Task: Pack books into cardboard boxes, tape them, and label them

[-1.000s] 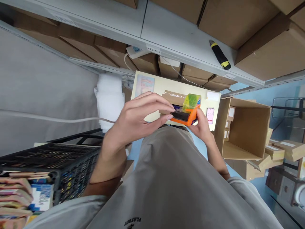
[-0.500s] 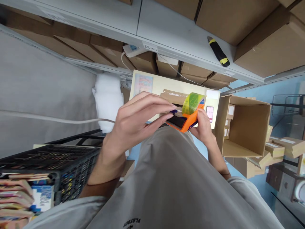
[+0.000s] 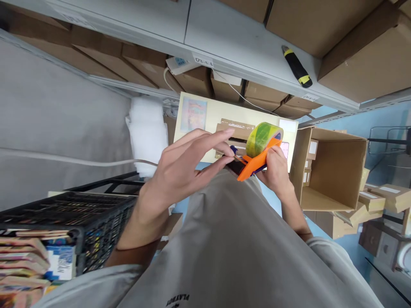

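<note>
In my right hand (image 3: pixel 276 169) is an orange and dark-blue tape dispenser (image 3: pixel 255 161), held by its right side above my lap. A roll of yellow-green tape (image 3: pixel 261 139) sits on it. My left hand (image 3: pixel 189 164) pinches at the dispenser's front end with thumb and a finger, the index finger raised; whether a tape end lies between them is too small to tell. Beyond the dispenser, a taped brown cardboard box (image 3: pixel 236 127) rests on the cream tabletop (image 3: pixel 221 110), partly hidden by my left hand and the roll.
A phone (image 3: pixel 284 149) lies at the table's right, partly covered. An open carton (image 3: pixel 337 171) stands to the right. White foam sheets (image 3: pixel 146 132) and a black crate (image 3: pixel 102 226) are on the left. A black-yellow cutter (image 3: pixel 297 67) lies on the shelf (image 3: pixel 231 40).
The tape dispenser has turned in my right hand and shifted slightly right, covering part of the phone. My left index finger has lifted while the thumb stays at the dispenser's front.
</note>
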Demonstrator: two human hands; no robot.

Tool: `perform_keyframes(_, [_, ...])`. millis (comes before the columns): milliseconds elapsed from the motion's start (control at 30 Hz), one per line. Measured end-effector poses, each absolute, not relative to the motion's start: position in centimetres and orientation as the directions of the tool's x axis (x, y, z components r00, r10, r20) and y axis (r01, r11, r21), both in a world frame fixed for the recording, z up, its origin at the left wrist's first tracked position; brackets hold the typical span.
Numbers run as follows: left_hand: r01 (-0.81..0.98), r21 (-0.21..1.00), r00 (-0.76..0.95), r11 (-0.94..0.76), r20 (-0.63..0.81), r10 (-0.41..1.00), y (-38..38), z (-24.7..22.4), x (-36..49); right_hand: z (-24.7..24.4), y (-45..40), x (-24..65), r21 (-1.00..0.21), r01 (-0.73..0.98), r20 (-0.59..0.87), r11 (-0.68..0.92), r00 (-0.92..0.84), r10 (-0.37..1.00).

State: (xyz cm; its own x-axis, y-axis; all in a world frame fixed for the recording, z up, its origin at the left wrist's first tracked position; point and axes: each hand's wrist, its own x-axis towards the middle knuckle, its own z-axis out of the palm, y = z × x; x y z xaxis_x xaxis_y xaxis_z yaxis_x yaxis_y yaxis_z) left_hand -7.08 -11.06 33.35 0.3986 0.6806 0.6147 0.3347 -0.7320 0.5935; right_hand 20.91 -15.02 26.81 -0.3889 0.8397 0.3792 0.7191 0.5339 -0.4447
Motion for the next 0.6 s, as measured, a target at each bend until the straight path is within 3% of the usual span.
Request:
perform_keyframes(100, [0.318,0.618,0.389,-0.719,0.607,0.693,-11.4,32.9,-7.1,27.1,-14.7,21.3,-0.448,0.724,0.328,0.525,-0.413,0.850])
perform_keyframes(200, [0.289,0.740,0.304,-0.607,0.530,0.792,-12.1,31.6,-6.9,27.3,-14.2,21.8,-0.460,0.735,0.189,0.498,-0.468,0.864])
perform_keyframes(367, [0.212,0.952,0.162,-0.222,0.190,0.968,-13.9,26.7,-6.7,28.1,-14.0,23.3,-0.472,0.778,-0.252,0.415,-0.570,0.782])
perform_keyframes(467, [0.111,0.993,0.094,-0.038,0.028,0.995,-14.7,22.4,-6.8,28.6,-13.5,24.8,-0.456,0.816,-0.490,0.356,-0.564,0.665])
perform_keyframes(600, [-0.022,0.981,0.025,0.190,-0.190,0.982,-13.7,16.3,-6.6,28.2,-10.0,25.4,-0.478,0.836,-0.657,0.270,-0.544,0.522])
